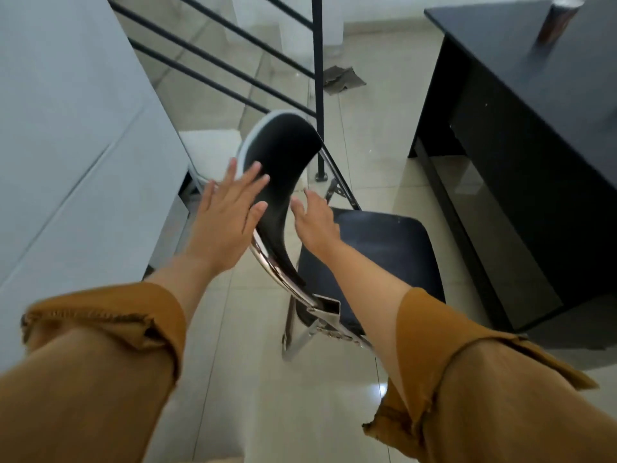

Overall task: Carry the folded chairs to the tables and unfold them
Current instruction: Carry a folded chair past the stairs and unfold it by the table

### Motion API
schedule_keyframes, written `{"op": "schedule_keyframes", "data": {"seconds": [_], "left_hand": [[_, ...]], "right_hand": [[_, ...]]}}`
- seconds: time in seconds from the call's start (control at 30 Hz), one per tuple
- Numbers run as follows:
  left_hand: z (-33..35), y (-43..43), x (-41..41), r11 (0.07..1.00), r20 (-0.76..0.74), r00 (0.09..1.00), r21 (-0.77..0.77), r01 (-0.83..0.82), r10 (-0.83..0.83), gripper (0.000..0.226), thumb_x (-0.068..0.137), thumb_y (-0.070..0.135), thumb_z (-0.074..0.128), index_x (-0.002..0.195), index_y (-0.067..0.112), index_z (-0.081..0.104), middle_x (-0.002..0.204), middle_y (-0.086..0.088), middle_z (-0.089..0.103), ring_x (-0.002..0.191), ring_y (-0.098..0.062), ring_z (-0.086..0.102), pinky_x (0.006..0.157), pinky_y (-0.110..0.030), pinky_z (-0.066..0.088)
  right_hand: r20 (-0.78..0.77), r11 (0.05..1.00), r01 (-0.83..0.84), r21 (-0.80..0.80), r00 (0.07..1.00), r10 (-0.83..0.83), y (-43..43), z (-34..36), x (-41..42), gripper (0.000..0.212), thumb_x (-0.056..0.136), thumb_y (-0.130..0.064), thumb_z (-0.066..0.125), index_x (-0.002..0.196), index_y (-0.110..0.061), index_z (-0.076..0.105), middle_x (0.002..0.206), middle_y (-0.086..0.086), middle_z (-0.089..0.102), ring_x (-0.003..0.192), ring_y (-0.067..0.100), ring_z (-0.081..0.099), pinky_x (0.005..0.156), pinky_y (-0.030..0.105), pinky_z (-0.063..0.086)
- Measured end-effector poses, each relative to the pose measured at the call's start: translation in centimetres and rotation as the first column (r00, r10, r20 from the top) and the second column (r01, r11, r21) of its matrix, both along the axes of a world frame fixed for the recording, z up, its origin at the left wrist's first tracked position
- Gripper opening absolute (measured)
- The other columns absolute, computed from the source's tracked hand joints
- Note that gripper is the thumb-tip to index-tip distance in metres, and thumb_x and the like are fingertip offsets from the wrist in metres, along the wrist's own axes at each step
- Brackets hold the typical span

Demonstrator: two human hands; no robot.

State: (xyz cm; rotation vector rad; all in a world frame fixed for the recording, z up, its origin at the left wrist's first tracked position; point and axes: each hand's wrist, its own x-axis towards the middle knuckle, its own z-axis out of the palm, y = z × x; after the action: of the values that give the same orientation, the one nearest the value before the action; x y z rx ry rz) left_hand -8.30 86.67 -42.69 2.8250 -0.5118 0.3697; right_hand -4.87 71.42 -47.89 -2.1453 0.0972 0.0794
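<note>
**While the chair stands unfolded beside the desk, both hands are open at its back**

Where the chair [384,248] stands on the tiled floor [267,396], the room round it is narrow. Its black seat is flat and faces the black desk [521,135] on the right, with the seat's far edge near the desk's lower front panel and a strip of floor between them. On the left a pale grey surface [66,128] runs along the passage, and its corner comes near the chair's backrest [280,162]. Behind the chair a black railing [319,78] comes down to the floor, its post just beyond the top of the backrest. The widest open floor lies on the near side, under the forearms, and farther off past the railing, where a crumpled grey rag [342,80] lies on the tiles. A dark can [557,20] stands on the desk top, well apart from the chair.

The left hand [227,222] is open, fingers straight and spread, with the fingertips lying against the near face of the backrest. The right hand [315,218] is on the other side of the backrest, above the seat, its fingers relaxed and gripping nothing. Whether it touches the backrest cannot be told. The chrome frame [277,265] under the backrest is free of both hands.
</note>
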Motion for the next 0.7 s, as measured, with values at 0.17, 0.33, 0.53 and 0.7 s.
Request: {"op": "schedule_keyframes", "data": {"seconds": [0.17, 0.33, 0.53, 0.7], "left_hand": [[5.4, 3.9, 5.1, 0.902, -0.13, 0.991, 0.423, 0.089, -0.037, 0.057, 0.1, 0.01, 0.032, 0.151, 0.03, 0.017, 0.16, 0.009, 0.003, 0.147, -0.016, -0.013, 0.119, -0.044, -0.002], [7.3, 5.6, 8.3, 0.621, -0.178, 0.976, 0.754, 0.215, -0.122, 0.087, 0.091, -0.004, 0.044, 0.15, 0.035, -0.008, 0.16, 0.007, -0.011, 0.146, -0.024, -0.018, 0.118, -0.048, -0.001], [8.3, 4.8, 11.5, 0.411, -0.255, 0.946, 0.855, 0.318, -0.201, 0.093, 0.091, 0.001, 0.054, 0.149, 0.036, -0.01, 0.159, 0.006, -0.014, 0.146, -0.024, -0.016, 0.12, -0.05, 0.002], [7.7, 2.9, 13.0, 0.339, -0.34, 0.91, 0.849, 0.406, -0.239, 0.087, 0.092, 0.001, 0.052, 0.15, 0.035, -0.004, 0.16, 0.007, -0.009, 0.146, -0.025, -0.015, 0.12, -0.05, 0.003]], "right_hand": [[-0.015, 0.996, 0.023, 0.091, 1.0, -0.022, 6.5, 5.2, 1.4, 0.065, 0.1, -0.051, 0.023, 0.153, -0.018, 0.007, 0.161, 0.0, 0.001, 0.147, 0.02, -0.003, 0.115, 0.05, 0.007], [-0.11, 0.996, 0.084, 0.043, 0.991, -0.079, 10.5, 5.7, 1.2, 0.071, 0.098, -0.056, 0.02, 0.153, -0.017, -0.002, 0.16, 0.001, -0.007, 0.147, 0.02, -0.005, 0.116, 0.049, 0.008], [-0.146, 0.982, 0.156, -0.102, 0.975, -0.17, 11.2, 5.5, 1.2, 0.091, 0.09, -0.053, 0.052, 0.152, -0.014, -0.003, 0.16, 0.005, 0.003, 0.147, 0.021, 0.008, 0.112, 0.04, 0.027], [-0.235, 0.972, 0.211, -0.099, 0.945, -0.229, 11.4, 5.5, 1.5, 0.09, 0.09, -0.026, 0.06, 0.152, -0.015, -0.005, 0.16, 0.007, 0.006, 0.146, 0.023, 0.017, 0.109, 0.039, 0.036]]}}
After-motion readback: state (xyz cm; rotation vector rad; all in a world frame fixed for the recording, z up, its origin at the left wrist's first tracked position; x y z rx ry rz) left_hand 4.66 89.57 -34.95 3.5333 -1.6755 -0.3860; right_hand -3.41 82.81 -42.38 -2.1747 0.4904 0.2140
